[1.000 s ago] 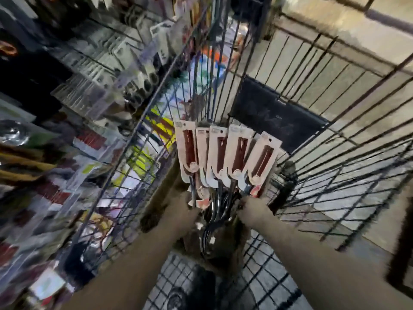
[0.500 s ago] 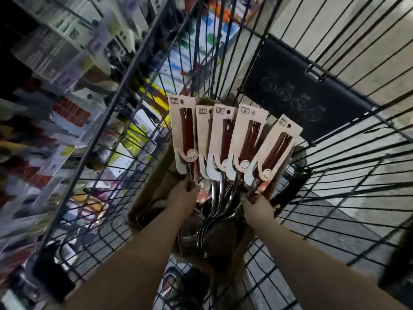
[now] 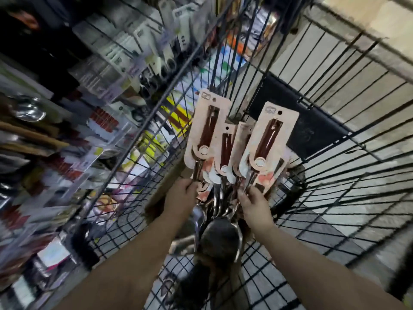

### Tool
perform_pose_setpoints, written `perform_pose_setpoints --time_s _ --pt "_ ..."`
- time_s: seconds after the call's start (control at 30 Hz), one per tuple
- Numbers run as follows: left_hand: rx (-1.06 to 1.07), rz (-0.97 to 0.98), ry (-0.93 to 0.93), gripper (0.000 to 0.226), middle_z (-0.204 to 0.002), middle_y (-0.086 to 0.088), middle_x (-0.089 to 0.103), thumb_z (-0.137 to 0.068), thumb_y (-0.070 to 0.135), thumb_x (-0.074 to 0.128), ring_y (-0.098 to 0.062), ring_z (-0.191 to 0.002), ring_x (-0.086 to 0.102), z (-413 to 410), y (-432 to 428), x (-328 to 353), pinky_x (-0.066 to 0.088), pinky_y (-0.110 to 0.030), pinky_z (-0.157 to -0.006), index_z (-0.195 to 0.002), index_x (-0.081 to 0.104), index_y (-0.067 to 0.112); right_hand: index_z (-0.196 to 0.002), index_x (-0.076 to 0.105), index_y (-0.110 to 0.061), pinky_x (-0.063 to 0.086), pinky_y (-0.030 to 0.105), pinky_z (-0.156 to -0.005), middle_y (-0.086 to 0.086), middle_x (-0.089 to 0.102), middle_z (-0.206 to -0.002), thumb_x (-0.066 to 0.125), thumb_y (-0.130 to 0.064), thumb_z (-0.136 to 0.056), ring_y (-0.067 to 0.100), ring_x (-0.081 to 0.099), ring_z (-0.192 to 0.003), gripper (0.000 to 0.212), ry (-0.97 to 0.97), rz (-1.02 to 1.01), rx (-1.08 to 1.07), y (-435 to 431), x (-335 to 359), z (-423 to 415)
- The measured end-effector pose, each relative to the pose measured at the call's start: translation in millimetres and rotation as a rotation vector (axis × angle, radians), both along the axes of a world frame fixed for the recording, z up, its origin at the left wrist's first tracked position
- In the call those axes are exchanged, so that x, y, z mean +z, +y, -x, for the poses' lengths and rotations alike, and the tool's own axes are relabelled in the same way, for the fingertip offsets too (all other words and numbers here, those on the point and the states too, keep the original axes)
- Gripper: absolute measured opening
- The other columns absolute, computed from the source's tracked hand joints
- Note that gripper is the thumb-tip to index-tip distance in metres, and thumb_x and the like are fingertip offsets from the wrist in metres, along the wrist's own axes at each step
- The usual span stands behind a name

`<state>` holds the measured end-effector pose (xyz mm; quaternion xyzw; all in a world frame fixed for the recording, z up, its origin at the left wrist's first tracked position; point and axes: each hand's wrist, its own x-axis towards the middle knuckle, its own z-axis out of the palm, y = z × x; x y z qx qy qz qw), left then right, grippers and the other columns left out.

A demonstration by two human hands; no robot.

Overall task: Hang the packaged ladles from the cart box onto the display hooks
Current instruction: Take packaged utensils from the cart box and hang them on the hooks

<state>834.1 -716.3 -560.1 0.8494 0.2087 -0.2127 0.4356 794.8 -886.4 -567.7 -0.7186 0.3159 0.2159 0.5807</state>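
Several packaged ladles stand in a brown cardboard box [image 3: 172, 175] inside the black wire cart [image 3: 335, 175]. Each has a pale pink card around a dark brown handle. My left hand [image 3: 182, 194] grips the metal shaft of the leftmost raised ladle pack [image 3: 209, 128]. My right hand [image 3: 253, 201] pinches the shaft of the right raised ladle pack [image 3: 271, 139]. Two lower packs [image 3: 229, 148] sit between them. Shiny ladle bowls [image 3: 220, 240] show below my hands. The display hooks with hanging goods [image 3: 125, 52] are at the upper left, blurred.
The cart's wire side [image 3: 143, 130] runs between me and the shelves. A dark panel [image 3: 297, 121] hangs on the cart's far wall. Steel bowls [image 3: 29, 110] and wooden handles [image 3: 29, 133] fill the left shelf. Tiled floor [image 3: 335, 231] lies to the right.
The fan of packs has split: each hand has lifted one ladle pack higher than the others, and the view has tilted up toward the shelves.
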Motion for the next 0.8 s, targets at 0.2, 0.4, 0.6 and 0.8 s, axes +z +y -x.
perform_pose_setpoints --time_s 0.2,0.4,0.6,0.8 --pt "0.109 0.191 0.014 0.026 -0.057 -0.006 0.052 -0.094 0.015 0.046 -0.02 -0.048 0.049 -2.8 1.6 55.9 0.04 -0.028 -0.049 -0.069 0.054 0.01 -0.119 0.053 -0.013 0.037 0.021 -0.061 -0.008 0.057 -0.085 0.048 -0.029 -0.095 0.0 0.045 -0.065 0.029 -0.17 0.098 0.212 2.7 60.5 -17.4" --pt "0.14 0.102 -0.178 0.032 -0.058 -0.004 0.055 -0.093 0.014 0.048 -0.003 -0.046 0.052 19.8 16.7 128.4 0.044 -0.017 -0.051 -0.062 0.055 0.015 -0.094 0.054 -0.005 0.035 0.026 -0.059 0.006 0.056 -0.078 0.05 -0.031 -0.094 0.016 0.048 -0.069 0.026 -0.386 0.146 0.351 19.8 125.8 -24.8" --pt "0.264 0.16 -0.285 0.03 -0.06 -0.002 0.051 -0.094 0.018 0.047 -0.017 -0.056 0.047 64.8 58.2 197.1 0.038 -0.025 -0.054 -0.064 0.05 0.018 -0.081 0.055 -0.017 0.047 0.033 -0.079 0.004 0.065 -0.078 0.049 -0.024 -0.094 0.018 0.062 -0.079 0.015 -0.577 0.088 0.495 67.0 185.6 -6.5" --pt "0.465 0.198 -0.456 0.035 -0.055 -0.005 0.047 -0.096 0.015 0.043 -0.014 -0.043 0.045 149.2 130.2 260.6 0.036 -0.026 -0.046 -0.061 0.047 0.016 -0.065 0.043 -0.02 0.034 0.01 -0.059 -0.008 0.044 -0.06 0.051 -0.014 -0.093 0.011 0.043 -0.061 0.03 -0.817 0.051 0.605 157.3 247.8 45.1"
